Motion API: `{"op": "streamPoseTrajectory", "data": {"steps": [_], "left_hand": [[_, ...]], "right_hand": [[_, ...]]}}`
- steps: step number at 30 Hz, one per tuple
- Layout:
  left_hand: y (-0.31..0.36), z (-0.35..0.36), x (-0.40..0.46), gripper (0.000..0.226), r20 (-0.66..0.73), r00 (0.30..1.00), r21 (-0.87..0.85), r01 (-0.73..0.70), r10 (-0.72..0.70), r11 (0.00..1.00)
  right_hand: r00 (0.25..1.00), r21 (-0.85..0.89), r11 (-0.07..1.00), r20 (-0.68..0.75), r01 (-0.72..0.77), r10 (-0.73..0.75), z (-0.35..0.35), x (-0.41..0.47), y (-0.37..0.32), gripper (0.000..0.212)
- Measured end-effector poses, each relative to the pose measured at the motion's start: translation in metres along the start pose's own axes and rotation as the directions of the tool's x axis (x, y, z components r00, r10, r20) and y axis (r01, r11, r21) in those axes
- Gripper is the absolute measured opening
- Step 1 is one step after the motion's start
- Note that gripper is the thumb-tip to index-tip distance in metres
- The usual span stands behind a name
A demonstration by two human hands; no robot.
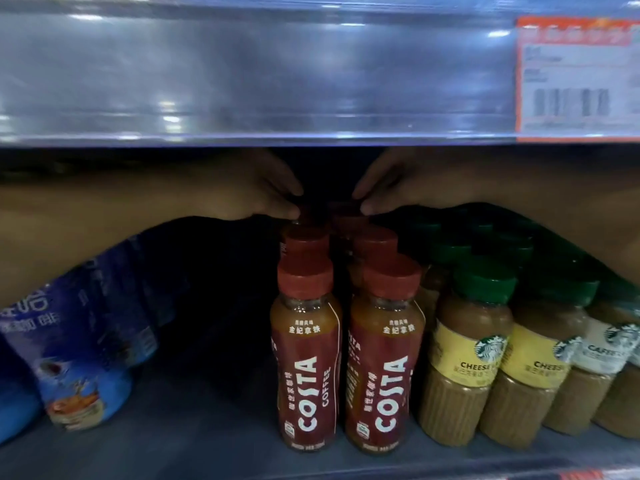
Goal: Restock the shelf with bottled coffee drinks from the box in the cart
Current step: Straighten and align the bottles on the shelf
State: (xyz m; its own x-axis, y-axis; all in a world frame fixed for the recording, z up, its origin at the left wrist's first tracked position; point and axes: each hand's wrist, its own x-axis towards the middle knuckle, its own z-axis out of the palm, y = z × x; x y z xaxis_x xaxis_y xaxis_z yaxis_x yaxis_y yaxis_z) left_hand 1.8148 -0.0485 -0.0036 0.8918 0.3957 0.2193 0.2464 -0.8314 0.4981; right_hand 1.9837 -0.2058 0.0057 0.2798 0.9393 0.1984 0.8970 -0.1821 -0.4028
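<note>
Left hand (256, 192) and right hand (398, 188) pinching caps of back Costa bottles (349, 220) (deep in shelf (207, 427)); two rows filling, side gap waiting

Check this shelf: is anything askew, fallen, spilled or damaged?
Nothing spilled or damaged. The Costa bottles stand upright in two rows, the Starbucks bottles upright beside them. Only the blue packs at left lean. Both hands reach the rear caps.
</note>
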Motion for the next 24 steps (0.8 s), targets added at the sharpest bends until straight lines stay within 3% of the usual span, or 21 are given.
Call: {"op": "streamPoseTrajectory", "data": {"steps": [5,8,13,20,24], "left_hand": [[-0.003,0.013,0.013,0.043,-0.01,0.999,0.081,-0.039,0.04,0.996],[-0.005,0.012,0.02,0.046,-0.025,1.0,0.125,-0.013,0.016,0.992],[-0.007,0.014,0.024,0.029,-0.056,0.998,0.193,-0.029,0.041,0.981],[0.0,0.012,0.011,0.022,-0.015,0.999,-0.017,-0.031,0.03,0.999],[0.002,0.009,0.004,0.015,0.045,0.996,-0.047,-0.079,0.081,0.996]], "right_hand": [[0.998,-0.123,0.99,0.022,0.069,-0.067,0.006,0.006,-0.006,0.027],[0.996,-0.111,0.99,0.002,0.088,-0.088,0.007,0.007,-0.004,0.025],[0.996,-0.086,0.993,0.004,0.086,-0.086,0.005,0.01,0.001,0.022],[0.998,-0.069,0.995,0.002,0.069,-0.069,0.003,0.005,0.005,0.016],[0.998,-0.057,0.996,0.01,0.062,-0.062,0.003,0.0,0.003,0.016]]}}
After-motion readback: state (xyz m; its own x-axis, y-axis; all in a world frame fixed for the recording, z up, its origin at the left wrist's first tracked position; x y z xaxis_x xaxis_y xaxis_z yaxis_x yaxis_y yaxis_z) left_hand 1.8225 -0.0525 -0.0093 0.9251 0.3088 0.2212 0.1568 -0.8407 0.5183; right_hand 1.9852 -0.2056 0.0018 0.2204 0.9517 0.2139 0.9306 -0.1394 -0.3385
